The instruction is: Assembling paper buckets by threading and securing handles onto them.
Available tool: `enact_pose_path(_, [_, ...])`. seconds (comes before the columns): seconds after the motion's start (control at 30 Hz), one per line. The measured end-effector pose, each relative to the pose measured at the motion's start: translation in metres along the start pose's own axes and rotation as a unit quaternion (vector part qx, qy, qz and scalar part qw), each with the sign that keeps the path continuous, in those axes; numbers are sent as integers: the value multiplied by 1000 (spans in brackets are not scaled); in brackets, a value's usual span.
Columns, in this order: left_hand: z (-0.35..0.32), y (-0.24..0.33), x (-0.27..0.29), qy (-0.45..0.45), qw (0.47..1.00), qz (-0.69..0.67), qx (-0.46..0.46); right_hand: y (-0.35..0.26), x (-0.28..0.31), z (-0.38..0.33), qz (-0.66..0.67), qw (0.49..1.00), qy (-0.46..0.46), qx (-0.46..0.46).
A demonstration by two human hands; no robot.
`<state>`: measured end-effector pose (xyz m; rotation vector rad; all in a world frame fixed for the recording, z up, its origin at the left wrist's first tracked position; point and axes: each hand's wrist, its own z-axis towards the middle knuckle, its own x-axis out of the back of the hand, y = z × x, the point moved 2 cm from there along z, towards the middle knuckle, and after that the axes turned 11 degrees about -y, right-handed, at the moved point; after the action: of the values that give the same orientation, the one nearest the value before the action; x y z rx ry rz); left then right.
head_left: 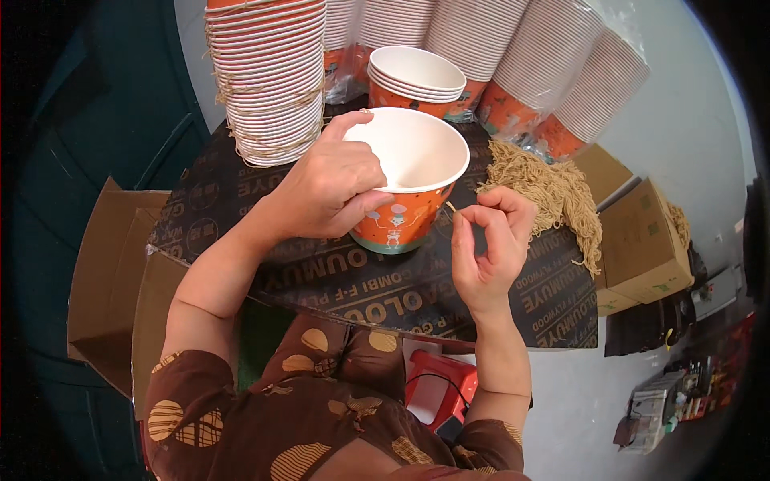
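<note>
Cup [405, 180] gripped; right hand [491, 240] pinching.

Glossy paper bowl [405, 172], fibrous twine [553, 192]

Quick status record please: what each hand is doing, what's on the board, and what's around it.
left hand: grips the rim of the orange paper bowl, thumb inside
right hand: pinches a thin strand beside the bowl, fingertips closed
bowl: upright on the dark board, white inside, empty
behind bowl: short stack of the same bowls
string bundle: tan, loose, right of the bowl
tied stack: bowls bound with string, far left
wrapped stacks: leaning, in clear plastic
cardboard boxes: beside the board, right
</note>
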<state>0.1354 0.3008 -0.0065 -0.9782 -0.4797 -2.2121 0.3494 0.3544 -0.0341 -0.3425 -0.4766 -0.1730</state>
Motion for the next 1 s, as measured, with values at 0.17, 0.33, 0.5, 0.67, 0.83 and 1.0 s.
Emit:
enact_pose_path(0.17, [1,3,-1,-12,1000,-5,-1,-1,0,2,-28,999,-14,16])
enact_pose_path(0.33, [1,3,-3,-14,1000,-6,-7,0,-3,1,-35,999,-20,15])
enact_pose_path(0.5, [0,3,-4,-14,1000,-13,-17,-1,-3,1,-34,999,-30,12])
enact_pose_path(0.67, [0,4,-6,-14,1000,-17,-14,0,-4,2,-36,999,-31,15])
enact_pose_path(0.83, [1,7,-5,-18,999,-24,-15,0,-6,2,-22,999,-36,14])
enact_pose_path(1.0, [2,12,1,-64,992,-111,16,2,-7,2,-20,999,-42,19])
